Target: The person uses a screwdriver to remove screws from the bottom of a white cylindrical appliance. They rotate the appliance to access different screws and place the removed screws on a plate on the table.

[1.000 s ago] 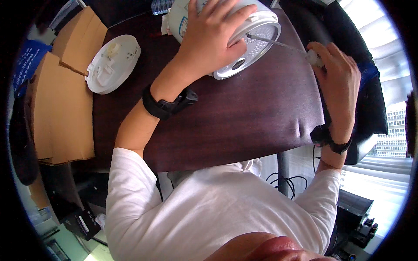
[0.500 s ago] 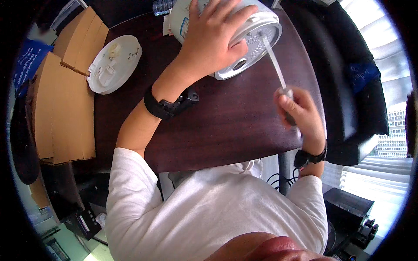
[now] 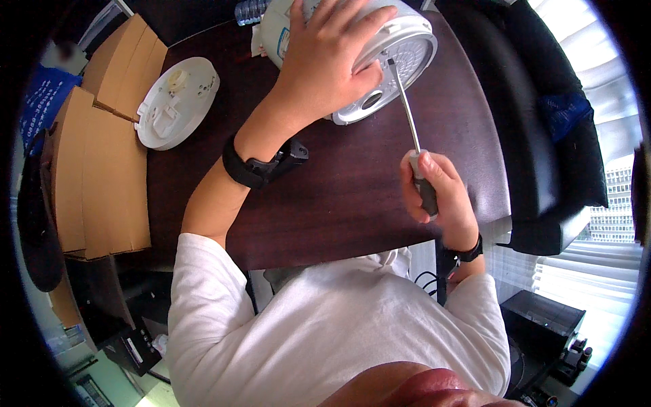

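A white round appliance (image 3: 409, 68), its perforated face turned toward me, lies tipped on its side at the far end of the table. Fingers spread, my left hand (image 3: 332, 64) grips it from above, with the thumb at the edge of the perforated face. In my right hand (image 3: 441, 190) is a screwdriver (image 3: 426, 193) with a grey handle and a long metal shaft, the fingers wrapped round the handle. Its tip points at the perforated face; I cannot tell whether it touches. To the left, a white round plastic cover (image 3: 193, 102) lies with its inner side up.
Along the left of the dark wooden table (image 3: 339, 183) stand cardboard boxes (image 3: 102, 176). A clear plastic bottle (image 3: 251, 11) lies behind the appliance. On the right is a black padded seat (image 3: 515, 129) with a blue bag (image 3: 566, 115). The table's front edge is close to my body.
My right hand has moved left and slightly toward me with the screwdriver. The tip has shifted left across the perforated face. My left hand stays on the appliance, nearly unmoved.
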